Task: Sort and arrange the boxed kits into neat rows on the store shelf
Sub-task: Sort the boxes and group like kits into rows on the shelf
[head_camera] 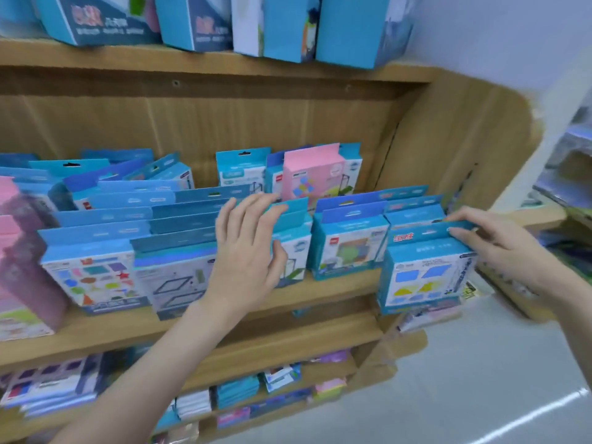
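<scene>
A wooden store shelf (224, 310) runs across the view, its middle board crowded with blue and pink boxed kits standing in uneven rows, and a pale floor shows at the lower right. At the far left, pink boxes (19, 251) lean against the blue ones, and behind them several blue hang-tabs tilt at differing angles. Nearer the middle, the left hand (248, 245) lies over the top of a blue kit (293, 241) in the front row, its fingers spread fairly wide and only lightly curled, touching the tab rather than clearly gripping it. A neater pair of rows stands just to its right. At the right end, the right hand (490, 238) pinches the hang-tab of a blue boxed kit (423, 270) that hangs past the shelf's front edge, upright with its printed face toward the viewer. Its likely slot lies up and to the left of those fingers, so the right hand is the one placed to set it in.
</scene>
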Available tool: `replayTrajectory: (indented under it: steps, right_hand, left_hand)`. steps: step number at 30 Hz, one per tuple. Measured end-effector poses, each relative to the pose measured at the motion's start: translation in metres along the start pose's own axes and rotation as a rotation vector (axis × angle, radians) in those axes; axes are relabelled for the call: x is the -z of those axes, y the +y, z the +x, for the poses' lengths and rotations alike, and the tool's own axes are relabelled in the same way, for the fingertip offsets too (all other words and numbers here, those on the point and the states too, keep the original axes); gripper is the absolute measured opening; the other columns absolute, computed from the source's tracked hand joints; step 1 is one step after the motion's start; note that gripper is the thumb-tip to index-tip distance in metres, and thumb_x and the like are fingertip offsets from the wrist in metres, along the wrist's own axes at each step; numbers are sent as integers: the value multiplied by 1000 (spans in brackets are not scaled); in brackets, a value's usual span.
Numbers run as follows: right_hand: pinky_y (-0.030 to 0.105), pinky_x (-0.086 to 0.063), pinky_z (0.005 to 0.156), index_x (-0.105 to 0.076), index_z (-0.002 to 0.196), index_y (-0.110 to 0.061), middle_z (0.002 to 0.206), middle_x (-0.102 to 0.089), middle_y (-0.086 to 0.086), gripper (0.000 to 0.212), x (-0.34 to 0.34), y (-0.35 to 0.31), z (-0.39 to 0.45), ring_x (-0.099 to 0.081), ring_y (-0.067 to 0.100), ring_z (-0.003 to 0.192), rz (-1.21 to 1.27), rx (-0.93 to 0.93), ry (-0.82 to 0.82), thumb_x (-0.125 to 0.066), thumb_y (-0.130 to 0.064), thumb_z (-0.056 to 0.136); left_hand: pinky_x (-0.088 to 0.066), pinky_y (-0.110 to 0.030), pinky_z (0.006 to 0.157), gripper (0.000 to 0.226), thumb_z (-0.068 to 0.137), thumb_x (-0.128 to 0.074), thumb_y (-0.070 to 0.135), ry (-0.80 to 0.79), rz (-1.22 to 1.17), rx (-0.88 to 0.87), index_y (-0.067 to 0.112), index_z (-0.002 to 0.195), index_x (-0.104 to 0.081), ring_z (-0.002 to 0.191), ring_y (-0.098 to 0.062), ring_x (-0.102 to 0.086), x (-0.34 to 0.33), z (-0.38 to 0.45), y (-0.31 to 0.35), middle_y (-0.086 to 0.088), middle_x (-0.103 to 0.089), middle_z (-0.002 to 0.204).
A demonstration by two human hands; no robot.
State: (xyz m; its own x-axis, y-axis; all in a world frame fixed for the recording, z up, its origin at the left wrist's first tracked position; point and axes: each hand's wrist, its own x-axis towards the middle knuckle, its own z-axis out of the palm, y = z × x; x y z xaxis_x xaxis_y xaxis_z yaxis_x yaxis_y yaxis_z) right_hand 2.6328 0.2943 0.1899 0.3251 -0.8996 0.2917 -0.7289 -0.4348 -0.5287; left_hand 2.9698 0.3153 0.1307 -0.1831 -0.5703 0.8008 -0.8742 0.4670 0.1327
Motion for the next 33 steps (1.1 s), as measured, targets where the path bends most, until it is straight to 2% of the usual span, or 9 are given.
replayTrajectory:
  steps: [3,6,9,11,14,17,20,27,33]
  right_hand:
    - [12,-37,68,-59,91,-7,83,-57,-2,26,1,40,14,-51,8,79,-199,64,77,-44,-27,87]
    - [29,-36,70,-59,83,2,82,-55,16,20,-9,64,30,-51,33,79,-470,172,184,-48,-15,84]
    - [39,-46,60,-59,77,3,80,-56,17,16,-18,67,36,-38,27,81,-670,224,326,-53,-11,84]
    - [40,-44,60,-58,74,2,77,-55,17,10,-21,67,36,-34,26,80,-767,213,325,-67,-2,75]
    - [36,-46,54,-59,70,0,74,-54,15,18,-25,64,38,-41,29,77,-860,158,264,-75,2,63]
    - [30,-47,48,-59,59,0,64,-55,15,22,-22,54,50,-56,31,63,-892,180,235,-75,8,45]
    - [27,-45,45,-57,53,-1,59,-55,14,20,-13,48,64,-57,30,56,-946,248,191,-70,10,42]
    - [25,-42,44,-54,49,-6,55,-53,9,24,-13,45,76,-53,25,53,-1067,213,124,-73,7,40]
    - [26,-42,46,-53,46,-8,53,-52,8,28,-24,49,83,-53,24,53,-1119,199,124,-76,4,38]
  left_hand:
    - [-24,-50,107,42,79,-50,17,-51,64,-8,11,120,-45,123,-29,-39,-34,19,33,-12,-51,130]
    - [-24,-53,106,45,77,-56,25,-122,155,-35,12,119,-47,123,-30,-38,-60,33,53,-12,-52,130]
    - [-22,-53,107,46,75,-58,33,-183,238,-54,10,115,-54,123,-30,-38,-76,37,61,-12,-54,128]
    - [-20,-52,108,45,77,-53,39,-234,278,-50,10,111,-55,123,-31,-38,-86,35,63,-12,-56,126]
    - [-23,-51,106,48,77,-54,44,-294,311,-26,13,114,-51,122,-33,-38,-98,32,63,-14,-54,127]
    - [-40,-49,92,57,64,-79,32,-323,302,9,12,111,-52,113,-35,-39,-105,31,61,-18,-54,123]
    - [-48,-46,81,63,55,-86,26,-334,309,32,10,106,-53,106,-35,-41,-103,34,61,-20,-56,115]
    - [-47,-48,86,61,48,-90,27,-318,348,8,6,97,-61,99,-33,-43,-98,37,57,-19,-61,105]
    - [-36,-50,100,62,54,-87,25,-321,271,-30,12,102,-50,101,-32,-48,-97,38,53,-17,-58,105]
